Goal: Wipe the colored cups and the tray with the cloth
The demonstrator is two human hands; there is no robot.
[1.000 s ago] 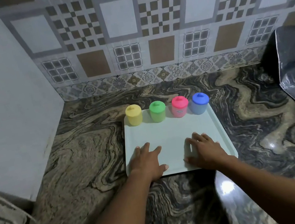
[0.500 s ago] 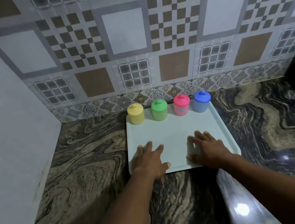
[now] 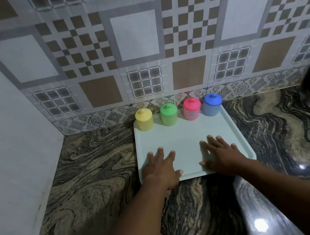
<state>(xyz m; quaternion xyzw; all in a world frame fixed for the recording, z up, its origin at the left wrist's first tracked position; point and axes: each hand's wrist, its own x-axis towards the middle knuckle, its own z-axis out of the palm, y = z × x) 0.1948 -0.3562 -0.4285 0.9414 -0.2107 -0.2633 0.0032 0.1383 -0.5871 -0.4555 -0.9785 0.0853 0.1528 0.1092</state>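
The smooth pale tray (image 3: 183,131) lies under our left hand (image 3: 162,168) and right hand (image 3: 221,154), both still flat, grip wide; four lidded cups beyond our fingertips.

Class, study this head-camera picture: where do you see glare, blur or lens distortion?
Head view: bright glare spots sit on the polished countertop at lower right; the wall tiles look smeared, soft and bowed by the wide lens; lighting is dim; the tray, cups, left hand and right hand stay fairly clear.
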